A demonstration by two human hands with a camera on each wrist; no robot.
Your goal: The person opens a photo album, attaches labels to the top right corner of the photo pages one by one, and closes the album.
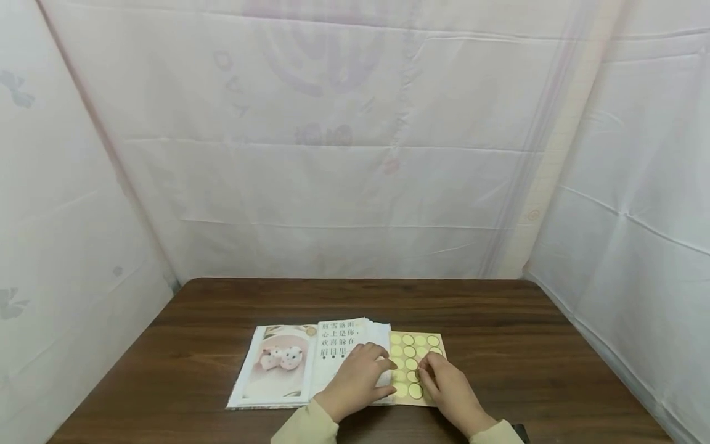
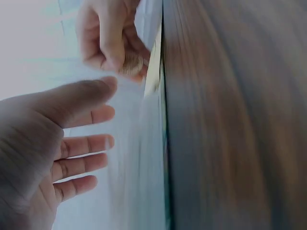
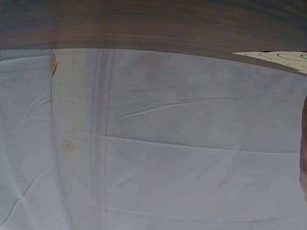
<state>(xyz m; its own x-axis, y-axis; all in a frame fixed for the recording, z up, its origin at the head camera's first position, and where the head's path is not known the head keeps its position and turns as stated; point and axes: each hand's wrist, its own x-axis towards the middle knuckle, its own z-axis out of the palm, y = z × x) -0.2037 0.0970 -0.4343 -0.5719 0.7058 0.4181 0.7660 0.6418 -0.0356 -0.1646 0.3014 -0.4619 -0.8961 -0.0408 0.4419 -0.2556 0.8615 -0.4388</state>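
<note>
An open book (image 1: 281, 364) lies on the table, a picture on its left page and large printed characters on the right. From under its right side sticks out a pale yellow sheet of round stickers (image 1: 409, 351). My left hand (image 1: 359, 376) is over the right page beside the sheet, its fingers loosely bent and apart, holding nothing. Over the sheet, my right hand (image 1: 450, 390) pinches a small round sticker (image 2: 132, 63) between thumb and fingers, clearest in the left wrist view. The right wrist view catches only an edge of that hand and a corner of the sheet (image 3: 278, 58).
The dark wooden table (image 1: 183, 345) has its far edge against a pale hanging cloth (image 1: 355, 185). Similar cloth (image 1: 638, 246) closes off the right side and the left. A small dark object (image 1: 520, 433) shows at the right sleeve.
</note>
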